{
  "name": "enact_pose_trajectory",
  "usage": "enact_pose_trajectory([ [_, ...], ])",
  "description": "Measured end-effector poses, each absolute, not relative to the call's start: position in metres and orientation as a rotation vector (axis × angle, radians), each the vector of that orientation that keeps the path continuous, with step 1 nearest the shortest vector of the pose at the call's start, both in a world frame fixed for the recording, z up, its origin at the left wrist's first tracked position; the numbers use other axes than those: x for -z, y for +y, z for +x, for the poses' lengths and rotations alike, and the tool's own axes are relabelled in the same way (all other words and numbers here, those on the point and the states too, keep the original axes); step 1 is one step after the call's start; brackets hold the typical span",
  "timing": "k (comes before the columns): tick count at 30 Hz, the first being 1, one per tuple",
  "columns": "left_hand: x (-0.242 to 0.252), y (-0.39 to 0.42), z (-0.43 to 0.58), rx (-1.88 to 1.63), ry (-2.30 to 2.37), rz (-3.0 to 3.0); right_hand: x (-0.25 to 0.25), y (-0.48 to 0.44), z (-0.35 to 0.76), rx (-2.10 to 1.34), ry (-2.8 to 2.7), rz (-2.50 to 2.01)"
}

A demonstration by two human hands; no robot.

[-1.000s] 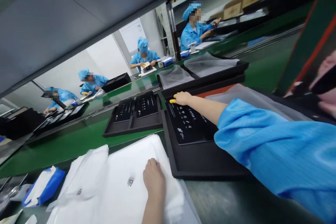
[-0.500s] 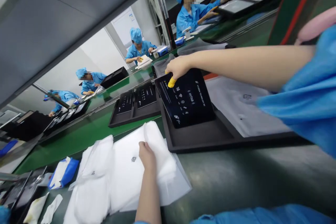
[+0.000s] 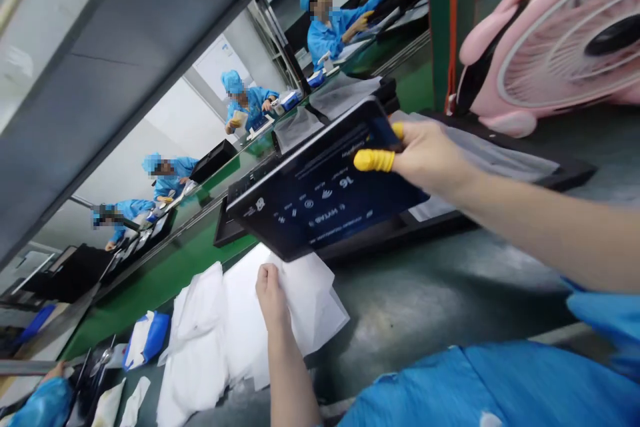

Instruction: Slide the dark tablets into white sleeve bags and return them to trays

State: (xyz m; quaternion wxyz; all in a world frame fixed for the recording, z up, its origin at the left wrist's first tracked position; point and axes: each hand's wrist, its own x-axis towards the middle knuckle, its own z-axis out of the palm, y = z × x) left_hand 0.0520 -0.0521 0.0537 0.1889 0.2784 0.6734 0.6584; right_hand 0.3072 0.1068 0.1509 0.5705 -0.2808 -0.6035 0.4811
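On the left of the dark green surface (image 3: pixel 380 327), a blue-and-white soft packet (image 3: pixel 147 341) lies beside a folded pile of white translucent sheets (image 3: pixel 195 353). Next comes a loosely fanned stack of white sheets (image 3: pixel 310 303). At centre, the thin black rectangular tablet (image 3: pixel 320 193) (white printing on its face) is raised and tilted above the black tray (image 3: pixel 390 240): lifted, by judgement, but not yet set down. The left hand (image 3: pixel 271 293) has its grip pressed together, apparently on the top sheet's edge. The right hand (image 3: pixel 433 153), wearing yellow finger cots (image 3: pixel 375 160), pinches the tablet's edge; a pink plastic fan (image 3: pixel 545 60) stands farther right.
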Motion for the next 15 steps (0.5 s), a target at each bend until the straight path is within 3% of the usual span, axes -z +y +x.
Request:
enact_pose_trajectory([
  [4, -0.041, -0.041, 0.061, -2.016, 1.649, 0.51, -0.108, 0.072, 0.291, -1.268, -1.528, -0.67],
  [7, -0.046, -0.046, 0.049, -2.085, 1.722, 0.572, -0.09, 0.052, 0.29, -1.155, -1.699, -0.598],
  [12, -0.084, -0.081, 0.044, -2.176, 2.144, 1.01, -0.076, 0.038, 0.297, -1.061, -1.711, -0.502],
  [15, -0.101, -0.094, 0.071, -1.898, 2.191, 1.622, -0.071, 0.035, 0.295, -1.235, -1.667, -0.554],
])
